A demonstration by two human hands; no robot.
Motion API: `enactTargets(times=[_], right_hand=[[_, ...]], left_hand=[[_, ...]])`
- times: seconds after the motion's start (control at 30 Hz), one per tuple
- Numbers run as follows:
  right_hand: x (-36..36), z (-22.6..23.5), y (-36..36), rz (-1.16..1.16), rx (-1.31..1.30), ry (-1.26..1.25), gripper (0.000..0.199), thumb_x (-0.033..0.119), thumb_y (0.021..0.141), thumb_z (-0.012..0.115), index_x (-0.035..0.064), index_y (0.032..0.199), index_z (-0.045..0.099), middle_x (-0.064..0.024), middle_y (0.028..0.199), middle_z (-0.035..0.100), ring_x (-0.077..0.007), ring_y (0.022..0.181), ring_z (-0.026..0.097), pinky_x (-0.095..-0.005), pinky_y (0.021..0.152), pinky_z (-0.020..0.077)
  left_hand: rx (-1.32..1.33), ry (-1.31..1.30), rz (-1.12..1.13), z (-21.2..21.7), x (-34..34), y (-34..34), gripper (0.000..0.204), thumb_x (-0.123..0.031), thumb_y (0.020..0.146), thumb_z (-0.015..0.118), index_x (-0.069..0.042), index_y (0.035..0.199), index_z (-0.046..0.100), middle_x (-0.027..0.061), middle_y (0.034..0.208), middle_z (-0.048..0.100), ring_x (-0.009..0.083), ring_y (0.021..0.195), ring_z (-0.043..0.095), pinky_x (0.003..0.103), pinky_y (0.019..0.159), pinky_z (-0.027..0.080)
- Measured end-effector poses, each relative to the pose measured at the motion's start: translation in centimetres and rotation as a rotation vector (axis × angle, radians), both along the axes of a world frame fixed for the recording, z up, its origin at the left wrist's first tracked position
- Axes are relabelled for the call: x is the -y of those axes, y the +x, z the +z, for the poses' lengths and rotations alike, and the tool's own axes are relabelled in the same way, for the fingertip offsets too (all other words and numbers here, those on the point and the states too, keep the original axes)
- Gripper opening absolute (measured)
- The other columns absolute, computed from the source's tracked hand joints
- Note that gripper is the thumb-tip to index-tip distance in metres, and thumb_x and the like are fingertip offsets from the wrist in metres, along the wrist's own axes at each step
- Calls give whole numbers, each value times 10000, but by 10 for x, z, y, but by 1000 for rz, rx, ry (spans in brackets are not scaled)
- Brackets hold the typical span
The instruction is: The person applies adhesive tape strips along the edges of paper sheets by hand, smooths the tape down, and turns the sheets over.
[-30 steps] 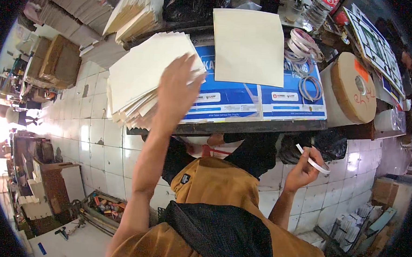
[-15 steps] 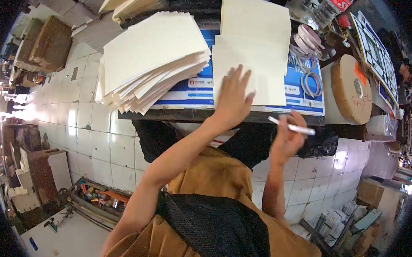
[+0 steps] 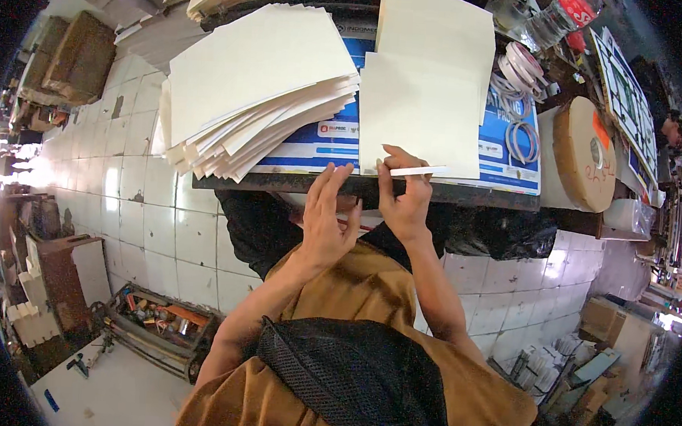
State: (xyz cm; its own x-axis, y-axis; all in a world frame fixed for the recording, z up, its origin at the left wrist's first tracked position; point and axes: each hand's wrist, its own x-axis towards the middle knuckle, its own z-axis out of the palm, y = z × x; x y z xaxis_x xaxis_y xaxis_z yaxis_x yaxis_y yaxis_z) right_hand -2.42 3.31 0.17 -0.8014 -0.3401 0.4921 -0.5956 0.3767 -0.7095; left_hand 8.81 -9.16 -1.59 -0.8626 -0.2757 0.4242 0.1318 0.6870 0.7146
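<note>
A cream paper sheet (image 3: 421, 117) lies at the table's front edge, overlapping another cream sheet (image 3: 436, 21) behind it. My right hand (image 3: 405, 197) is at the near sheet's lower left corner. It is closed round a slim white pen-like stick (image 3: 420, 171) that points to the right; its exact kind is unclear. The index finger and thumb are close to the paper. My left hand (image 3: 329, 224) hovers at the front edge, just left of my right hand, fingers stretched out and holding nothing. A thick fanned stack of cream sheets (image 3: 255, 77) sits to the left.
Blue printed sheeting (image 3: 298, 153) covers the tabletop. Rolls of white tape (image 3: 522, 68) and a loose ring (image 3: 522, 141) are right of the sheets. Farther right stand a large brown roll (image 3: 583, 152) and a plastic bottle (image 3: 559, 20). A tool tray (image 3: 162, 319) is low on the left.
My left hand has come off the sheet, back toward me and left. My right hand has moved left to the sheet's lower corner, still with the white stick.
</note>
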Motion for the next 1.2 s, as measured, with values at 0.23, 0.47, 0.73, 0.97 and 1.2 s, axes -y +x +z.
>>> enactTargets(times=[0.23,0.47,0.73,0.97,1.2], right_hand=[[-2,2,1,0,-15,125,286,19,889,731,62,1168,691,-52,935,697,-262,899,620,-378,890,433],[-14,15,1,-129,76,19,391,114,872,775,58,1241,659,-114,964,714,-292,1003,668,-424,988,453],[-113,21,-36,-396,232,-359,376,42,931,727,-19,1273,585,-122,1085,703,-205,1011,658,-343,904,524],[-120,-11,-43,-433,-121,138,302,103,958,686,10,1238,623,-111,1042,701,-345,1037,650,-461,959,459],[-120,-11,-46,-442,-127,279,281,127,966,676,29,1227,639,-116,1032,701,-339,1013,653,-450,925,449]], left_hand=[[18,-127,-26,-7,-5,-3,747,-55,827,716,-32,1502,399,84,1500,538,357,1449,415,558,1189,249],[192,-305,-3,-6,-12,-5,780,-227,863,744,-80,1543,392,74,1482,557,306,1477,379,544,1208,150],[82,-352,59,-6,-17,-15,713,-273,866,775,-79,1480,467,67,1330,617,322,1388,433,540,1163,208],[185,-479,60,-4,-17,-18,577,-387,912,708,-211,1449,590,19,1330,596,293,1365,406,527,1169,171],[193,-502,39,2,-16,-15,556,-404,916,703,-203,1426,614,40,1361,561,305,1372,384,536,1164,166]])
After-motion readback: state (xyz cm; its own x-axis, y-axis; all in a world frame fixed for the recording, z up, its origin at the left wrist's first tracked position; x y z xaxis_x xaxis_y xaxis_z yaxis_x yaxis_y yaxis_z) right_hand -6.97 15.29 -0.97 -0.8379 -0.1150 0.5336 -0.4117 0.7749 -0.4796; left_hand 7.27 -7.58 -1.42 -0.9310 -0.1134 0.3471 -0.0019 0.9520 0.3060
